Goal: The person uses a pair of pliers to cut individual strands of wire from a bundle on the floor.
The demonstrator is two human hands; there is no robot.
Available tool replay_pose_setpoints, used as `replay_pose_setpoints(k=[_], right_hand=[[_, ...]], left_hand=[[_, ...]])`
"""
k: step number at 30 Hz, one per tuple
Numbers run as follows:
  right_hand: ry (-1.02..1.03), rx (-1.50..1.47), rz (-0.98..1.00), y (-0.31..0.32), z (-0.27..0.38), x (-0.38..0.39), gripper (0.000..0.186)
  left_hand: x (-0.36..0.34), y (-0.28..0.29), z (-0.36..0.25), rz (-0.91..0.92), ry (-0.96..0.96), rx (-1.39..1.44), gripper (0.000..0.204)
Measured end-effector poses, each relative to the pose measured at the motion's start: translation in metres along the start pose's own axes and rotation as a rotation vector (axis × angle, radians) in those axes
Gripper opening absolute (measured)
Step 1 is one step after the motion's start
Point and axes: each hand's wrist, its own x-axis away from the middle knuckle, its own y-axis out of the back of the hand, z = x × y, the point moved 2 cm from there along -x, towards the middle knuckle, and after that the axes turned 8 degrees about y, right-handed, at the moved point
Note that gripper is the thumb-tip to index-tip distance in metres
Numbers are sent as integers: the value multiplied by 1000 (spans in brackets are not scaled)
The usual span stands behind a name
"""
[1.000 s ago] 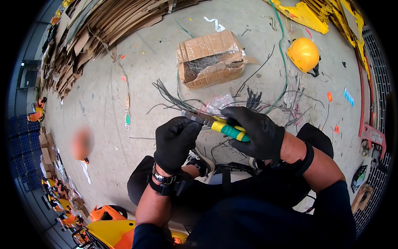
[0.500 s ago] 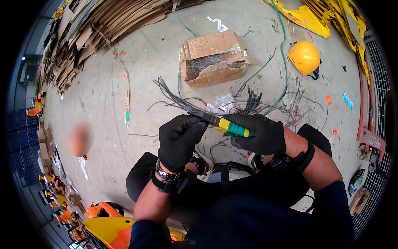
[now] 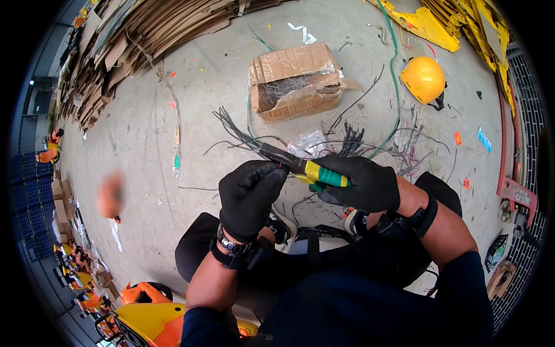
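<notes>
At the centre of the view, above the person's lap, the right hand in a black glove is curled tight round the yellow-and-green handles of a pair of pliers, whose dark nose points toward ten o'clock. The left hand (also gloved) is closed at the plier nose, fingertips pinching a thin wire. Loose dark wires fan out on the concrete at eleven o'clock. A torn cardboard box lies at twelve, a yellow hard hat at two.
</notes>
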Motion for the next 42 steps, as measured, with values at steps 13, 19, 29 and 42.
replay_pose_setpoints(k=[13,19,29,42], right_hand=[[133,299,-178,-2,-13,0,32],[107,322,-206,4,-15,-2,29],[-34,320,-293,32,-25,-1,28],[-46,421,-449,79,-18,4,31]], left_hand=[[6,-4,-3,-35,-42,-181,12],[12,-9,-8,-36,-23,-231,14],[20,-7,-18,90,-231,-355,15],[29,-3,-27,120,-211,-377,15]])
